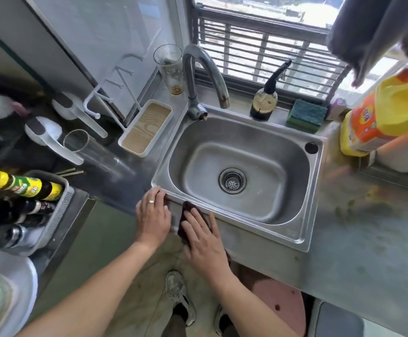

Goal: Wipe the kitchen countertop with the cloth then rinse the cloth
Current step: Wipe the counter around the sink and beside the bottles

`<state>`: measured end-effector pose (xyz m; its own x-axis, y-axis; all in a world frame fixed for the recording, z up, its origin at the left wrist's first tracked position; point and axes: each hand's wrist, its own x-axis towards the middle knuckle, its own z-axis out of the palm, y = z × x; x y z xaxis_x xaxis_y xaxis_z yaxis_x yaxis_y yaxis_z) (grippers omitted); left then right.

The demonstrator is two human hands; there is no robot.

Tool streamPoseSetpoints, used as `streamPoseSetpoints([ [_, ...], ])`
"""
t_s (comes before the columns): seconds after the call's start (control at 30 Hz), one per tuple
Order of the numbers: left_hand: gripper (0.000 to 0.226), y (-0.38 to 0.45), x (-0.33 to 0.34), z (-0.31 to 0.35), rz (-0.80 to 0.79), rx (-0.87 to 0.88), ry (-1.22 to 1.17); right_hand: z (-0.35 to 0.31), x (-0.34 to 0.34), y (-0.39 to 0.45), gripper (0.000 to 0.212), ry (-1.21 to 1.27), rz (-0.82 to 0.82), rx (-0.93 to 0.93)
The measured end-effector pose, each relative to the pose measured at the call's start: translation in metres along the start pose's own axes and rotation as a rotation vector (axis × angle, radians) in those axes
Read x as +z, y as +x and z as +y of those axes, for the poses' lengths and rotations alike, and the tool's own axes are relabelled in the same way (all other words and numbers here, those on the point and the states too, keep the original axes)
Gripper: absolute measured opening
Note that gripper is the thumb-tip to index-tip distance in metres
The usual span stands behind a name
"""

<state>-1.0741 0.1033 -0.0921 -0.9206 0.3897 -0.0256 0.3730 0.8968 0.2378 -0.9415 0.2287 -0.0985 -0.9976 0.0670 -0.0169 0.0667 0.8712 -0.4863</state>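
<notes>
Your right hand (201, 237) lies flat, fingers spread, pressing the dark cloth (188, 210) onto the countertop (368, 251) at the sink's (302, 242) 7 o'clock edge — palm down, not gripping. Your left hand (152, 218) rests open just beside it, at 9 o'clock from the cloth — fingertips touching the sink's corner.

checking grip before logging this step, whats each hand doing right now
Left hand: open, flat on the countertop edge by the sink corner, holding nothing.
Right hand: open, palm pressing the dark cloth flat on the countertop edge, not gripping it.
</notes>
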Motion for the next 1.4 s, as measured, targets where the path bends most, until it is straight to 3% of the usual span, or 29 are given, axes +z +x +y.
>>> streamPoseSetpoints([
  [0.1, 0.050, -0.004, 0.003, 0.006, -0.009, -0.004, 0.016, 0.038, -0.012, -0.035, 0.050, -0.038, -0.001, -0.047],
  [0.27, 0.045, -0.005, 0.008, 0.025, -0.014, -0.003, 0.008, 0.074, -0.029, -0.078, 0.053, -0.081, 0.015, 0.069],
  [0.43, 0.046, -0.014, 0.012, 0.035, -0.062, 0.111, 0.011, 0.054, -0.024, -0.060, 0.051, -0.052, 0.051, 0.132],
  [0.7, 0.056, -0.021, 0.010, 0.006, -0.069, 0.078, 0.069, 0.001, 0.004, 0.009, 0.034, 0.012, 0.048, 0.070],
  [0.9, 0.056, -0.021, 0.002, -0.001, -0.084, 0.125, 0.018, 0.026, -0.005, -0.016, 0.033, -0.004, 0.030, 0.014],
  [1.2, 0.048, -0.025, -0.014, 0.017, -0.135, 0.296, -0.061, 0.113, -0.070, -0.144, 0.028, -0.057, 0.148, 0.231],
  [1.4, 0.046, -0.026, -0.013, 0.027, -0.163, 0.256, -0.067, 0.085, -0.057, -0.124, 0.013, 0.014, 0.403, 0.412],
])
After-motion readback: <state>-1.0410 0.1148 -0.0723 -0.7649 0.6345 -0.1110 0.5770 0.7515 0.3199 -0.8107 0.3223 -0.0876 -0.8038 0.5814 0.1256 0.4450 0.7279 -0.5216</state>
